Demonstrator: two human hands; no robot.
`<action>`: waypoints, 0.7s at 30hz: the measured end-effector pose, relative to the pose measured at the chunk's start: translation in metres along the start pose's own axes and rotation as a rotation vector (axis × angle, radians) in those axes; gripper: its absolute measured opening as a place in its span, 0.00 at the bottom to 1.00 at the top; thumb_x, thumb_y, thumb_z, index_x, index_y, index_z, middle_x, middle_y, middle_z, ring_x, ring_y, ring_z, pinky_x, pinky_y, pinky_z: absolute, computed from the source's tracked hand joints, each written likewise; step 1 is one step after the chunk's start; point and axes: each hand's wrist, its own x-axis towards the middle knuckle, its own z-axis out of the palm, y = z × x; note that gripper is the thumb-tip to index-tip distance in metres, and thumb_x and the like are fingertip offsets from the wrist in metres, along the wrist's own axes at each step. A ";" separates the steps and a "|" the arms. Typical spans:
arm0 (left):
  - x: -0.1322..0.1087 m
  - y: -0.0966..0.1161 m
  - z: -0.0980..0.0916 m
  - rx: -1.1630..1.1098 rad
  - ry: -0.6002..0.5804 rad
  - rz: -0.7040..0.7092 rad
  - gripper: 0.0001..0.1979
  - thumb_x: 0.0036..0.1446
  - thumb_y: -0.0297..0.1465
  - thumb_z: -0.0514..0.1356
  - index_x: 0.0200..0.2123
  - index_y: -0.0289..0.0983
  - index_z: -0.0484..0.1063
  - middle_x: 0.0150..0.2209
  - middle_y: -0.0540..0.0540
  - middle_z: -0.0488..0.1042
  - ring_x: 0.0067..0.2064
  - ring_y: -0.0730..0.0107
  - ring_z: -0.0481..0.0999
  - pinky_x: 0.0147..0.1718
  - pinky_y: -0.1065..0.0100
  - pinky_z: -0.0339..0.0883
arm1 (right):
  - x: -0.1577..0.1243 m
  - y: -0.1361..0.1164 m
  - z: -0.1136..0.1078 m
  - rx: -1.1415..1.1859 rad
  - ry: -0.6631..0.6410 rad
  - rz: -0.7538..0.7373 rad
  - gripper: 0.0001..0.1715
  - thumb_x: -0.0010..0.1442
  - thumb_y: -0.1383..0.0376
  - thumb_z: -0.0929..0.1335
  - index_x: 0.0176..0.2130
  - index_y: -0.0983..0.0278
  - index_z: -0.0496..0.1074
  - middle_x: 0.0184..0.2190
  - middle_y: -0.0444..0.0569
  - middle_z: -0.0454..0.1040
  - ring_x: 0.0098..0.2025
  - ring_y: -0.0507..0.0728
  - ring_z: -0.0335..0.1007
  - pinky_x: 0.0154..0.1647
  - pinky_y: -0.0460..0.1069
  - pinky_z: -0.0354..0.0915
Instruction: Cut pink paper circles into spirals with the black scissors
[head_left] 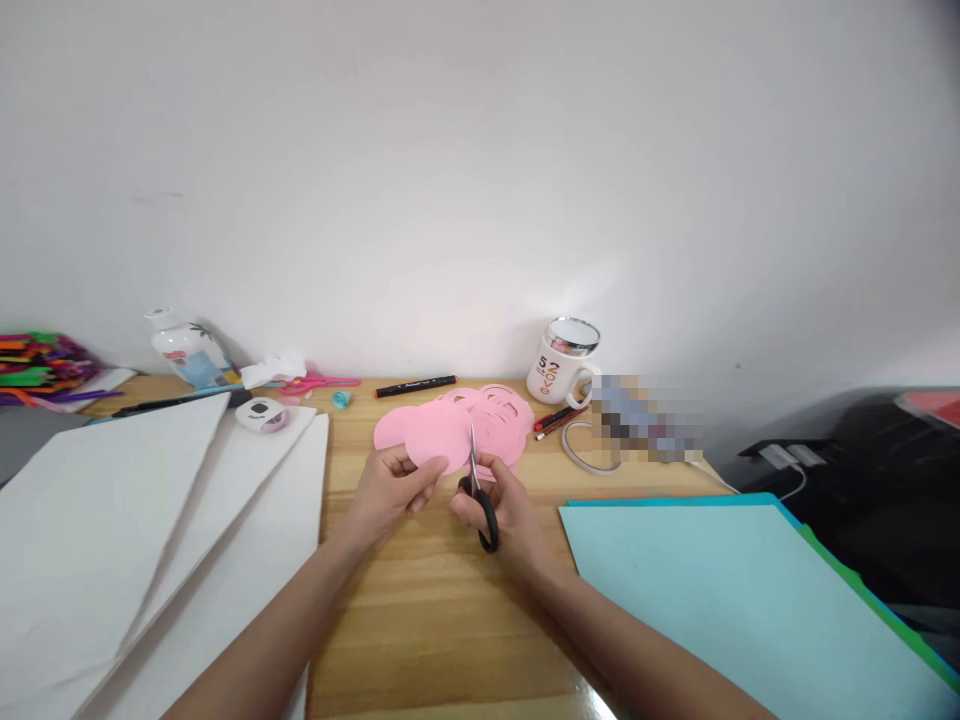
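Note:
My left hand (397,487) pinches the lower left edge of a round piece of pink paper (436,435), thumb on top. My right hand (504,508) is closed on a pair of scissors (487,515) with black handles, fingers in the loops. The scissors' metal blades point away from me at the right edge of the round piece. Behind it lies a pile of pink paper cutouts (506,420), some with slots cut through. Whether the blades are gripping paper is too small to make out.
White sheets (247,520) cover the left side; light blue sheets (720,570) lie at the right. Along the wall are a white bottle (191,350), pink scissors (319,383), a black marker (416,386), a mug (559,365) and pens (555,418). A grey cable (589,455) loops nearby.

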 end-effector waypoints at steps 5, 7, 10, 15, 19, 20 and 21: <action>0.001 -0.001 -0.001 -0.026 -0.014 0.006 0.18 0.44 0.35 0.63 0.12 0.35 0.59 0.09 0.57 0.59 0.13 0.83 0.53 0.15 0.75 0.46 | 0.000 0.000 0.001 -0.037 0.006 0.002 0.25 0.46 0.61 0.71 0.41 0.61 0.58 0.19 0.37 0.63 0.20 0.49 0.55 0.20 0.44 0.54; 0.002 -0.002 -0.002 -0.025 -0.011 0.010 0.18 0.43 0.35 0.64 0.12 0.35 0.59 0.09 0.57 0.59 0.13 0.82 0.53 0.15 0.75 0.46 | -0.001 0.000 0.000 -0.046 0.003 0.004 0.25 0.46 0.61 0.71 0.41 0.61 0.57 0.18 0.36 0.63 0.19 0.49 0.56 0.20 0.44 0.56; 0.002 -0.002 -0.003 -0.015 -0.001 0.017 0.18 0.44 0.35 0.63 0.12 0.35 0.59 0.09 0.56 0.59 0.14 0.82 0.54 0.15 0.75 0.46 | 0.000 -0.001 0.000 -0.054 -0.003 0.000 0.25 0.46 0.61 0.71 0.41 0.62 0.57 0.17 0.36 0.63 0.18 0.48 0.56 0.19 0.44 0.56; 0.002 -0.001 -0.003 -0.030 0.024 0.026 0.17 0.45 0.34 0.63 0.14 0.35 0.60 0.10 0.56 0.60 0.13 0.83 0.55 0.14 0.76 0.46 | 0.000 -0.003 0.002 -0.068 -0.009 0.007 0.25 0.46 0.60 0.71 0.41 0.62 0.57 0.16 0.35 0.63 0.17 0.48 0.55 0.17 0.43 0.53; 0.002 -0.002 -0.003 -0.087 0.019 -0.003 0.15 0.46 0.36 0.63 0.17 0.34 0.62 0.13 0.55 0.64 0.13 0.83 0.57 0.13 0.76 0.46 | -0.001 -0.004 0.002 -0.067 -0.018 0.006 0.26 0.46 0.59 0.71 0.41 0.62 0.57 0.15 0.34 0.62 0.16 0.48 0.54 0.16 0.43 0.52; 0.002 -0.003 -0.002 -0.096 0.016 -0.011 0.15 0.46 0.36 0.63 0.18 0.34 0.63 0.14 0.55 0.65 0.12 0.83 0.57 0.13 0.76 0.46 | -0.001 -0.003 0.002 -0.073 -0.019 0.008 0.26 0.46 0.59 0.71 0.41 0.61 0.57 0.16 0.35 0.62 0.16 0.48 0.54 0.17 0.43 0.52; 0.002 -0.003 -0.002 -0.097 0.017 -0.017 0.15 0.46 0.37 0.63 0.18 0.34 0.63 0.14 0.55 0.65 0.12 0.83 0.57 0.12 0.76 0.46 | -0.002 -0.003 0.002 -0.083 -0.020 0.011 0.26 0.46 0.59 0.71 0.41 0.61 0.57 0.16 0.35 0.62 0.16 0.48 0.54 0.17 0.43 0.52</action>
